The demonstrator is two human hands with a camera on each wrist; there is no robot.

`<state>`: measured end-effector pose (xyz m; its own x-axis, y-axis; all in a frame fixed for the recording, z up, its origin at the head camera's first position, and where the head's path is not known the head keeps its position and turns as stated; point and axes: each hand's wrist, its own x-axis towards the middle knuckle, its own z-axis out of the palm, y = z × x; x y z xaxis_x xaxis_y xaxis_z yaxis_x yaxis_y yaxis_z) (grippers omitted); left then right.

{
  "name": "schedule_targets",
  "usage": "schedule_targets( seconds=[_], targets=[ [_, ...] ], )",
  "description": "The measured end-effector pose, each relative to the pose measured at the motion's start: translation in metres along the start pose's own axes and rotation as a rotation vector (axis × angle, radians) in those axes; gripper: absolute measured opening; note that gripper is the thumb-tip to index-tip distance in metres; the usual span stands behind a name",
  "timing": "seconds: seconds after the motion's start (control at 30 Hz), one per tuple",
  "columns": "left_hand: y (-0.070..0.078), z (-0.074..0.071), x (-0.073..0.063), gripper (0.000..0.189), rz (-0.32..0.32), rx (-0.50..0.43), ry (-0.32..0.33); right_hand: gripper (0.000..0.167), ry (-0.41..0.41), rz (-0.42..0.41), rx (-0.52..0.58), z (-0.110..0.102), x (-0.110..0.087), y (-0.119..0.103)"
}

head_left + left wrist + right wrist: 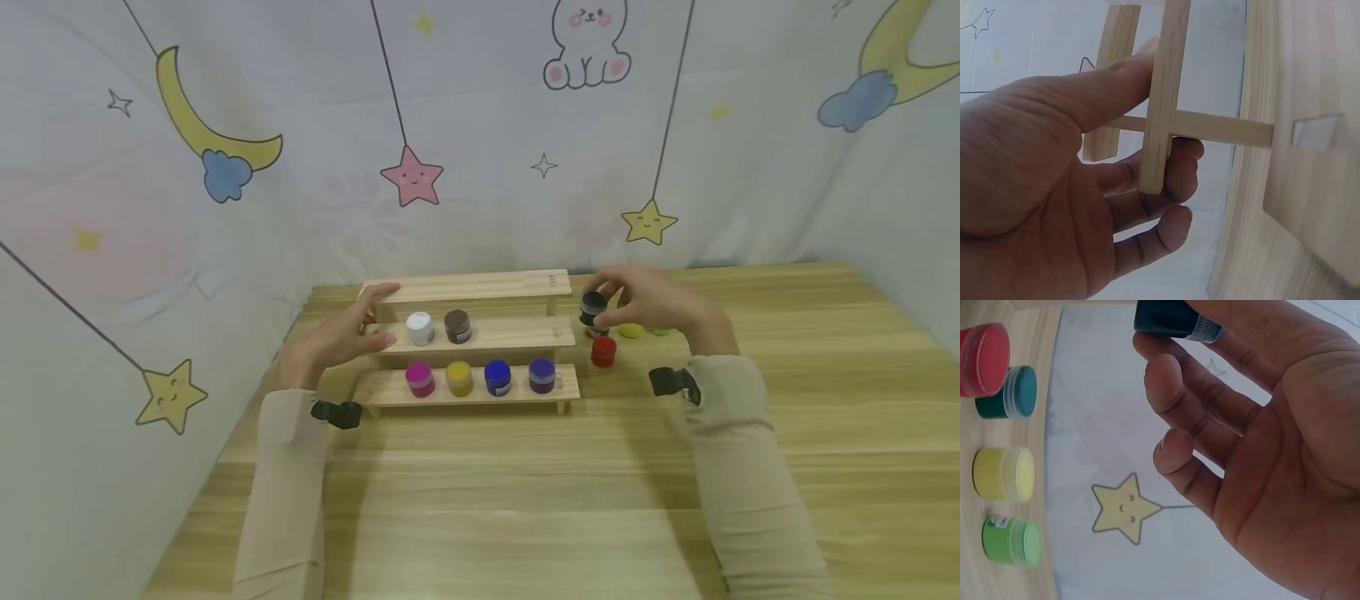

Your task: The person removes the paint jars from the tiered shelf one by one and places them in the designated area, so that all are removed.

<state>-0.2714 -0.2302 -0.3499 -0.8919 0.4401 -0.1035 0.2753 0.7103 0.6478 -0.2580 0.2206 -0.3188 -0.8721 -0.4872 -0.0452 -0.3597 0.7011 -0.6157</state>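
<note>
A three-tier wooden display rack (487,286) stands on the table, its left end gripped by my left hand (337,333). In the left wrist view, the thumb lies on one side of a slat (1169,81) and the fingers curl round the other. My right hand (652,298) pinches a dark teal paint jar (592,305) between thumb and fingers, off the rack's right end. White (420,328) and brown (457,326) jars sit on the middle tier. Magenta (420,379), yellow-orange (459,378), blue (497,377) and purple (542,376) jars line the lowest tier.
Right of the rack, a red jar (603,352) stands on the table. Behind it are another teal jar (1019,392), a pale yellow jar (1004,475) and a light green jar (1011,542). A printed cloth (487,108) hangs behind the table.
</note>
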Motion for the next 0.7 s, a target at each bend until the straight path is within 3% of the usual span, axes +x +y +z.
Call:
schedule_targets(
  seconds=[0.37, 0.7],
  targets=[
    [-0.002, 0.0, -0.002, 0.076, 0.007, -0.006, 0.004, 0.042, -0.021, 0.053, 0.009, -0.007, -0.008, 0.022],
    [-0.002, 0.0, -0.001, 0.076, 0.019, 0.005, 0.009, 0.042, -0.105, 0.118, 0.014, -0.009, -0.014, 0.047]
  ],
)
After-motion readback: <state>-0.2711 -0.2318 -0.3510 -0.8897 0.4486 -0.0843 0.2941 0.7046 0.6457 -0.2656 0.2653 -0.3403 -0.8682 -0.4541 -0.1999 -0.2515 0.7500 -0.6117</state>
